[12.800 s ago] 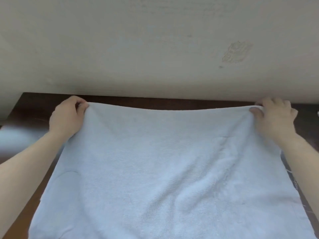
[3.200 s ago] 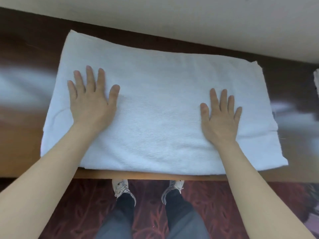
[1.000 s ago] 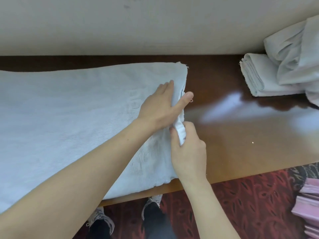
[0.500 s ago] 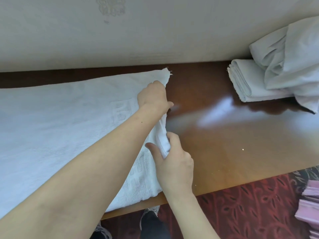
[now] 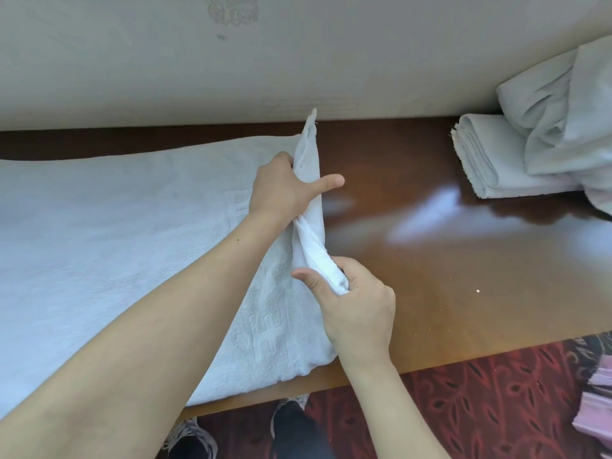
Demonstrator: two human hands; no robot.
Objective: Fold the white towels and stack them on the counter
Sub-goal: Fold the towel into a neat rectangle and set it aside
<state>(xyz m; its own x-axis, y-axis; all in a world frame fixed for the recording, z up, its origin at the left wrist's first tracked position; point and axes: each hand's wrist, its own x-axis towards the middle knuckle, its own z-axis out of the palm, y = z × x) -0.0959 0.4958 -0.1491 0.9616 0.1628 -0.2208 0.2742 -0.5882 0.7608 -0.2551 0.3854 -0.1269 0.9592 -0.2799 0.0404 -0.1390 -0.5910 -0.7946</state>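
The white towel [image 5: 116,226] lies flat along the wooden counter [image 5: 447,260], only its right short end raised, probably to be carried leftward for the next fold. The left hand [image 5: 284,190] reaches across and grips the far part of this end, thumb pointing out; the right hand [image 5: 357,309] holds the near part, fingers curled round the bunched cloth. A folded towel [image 5: 480,160] lies further right.

The towel [image 5: 116,233] is matt white terry cloth with an embossed pattern; the counter [image 5: 447,260] is glossy brown wood.
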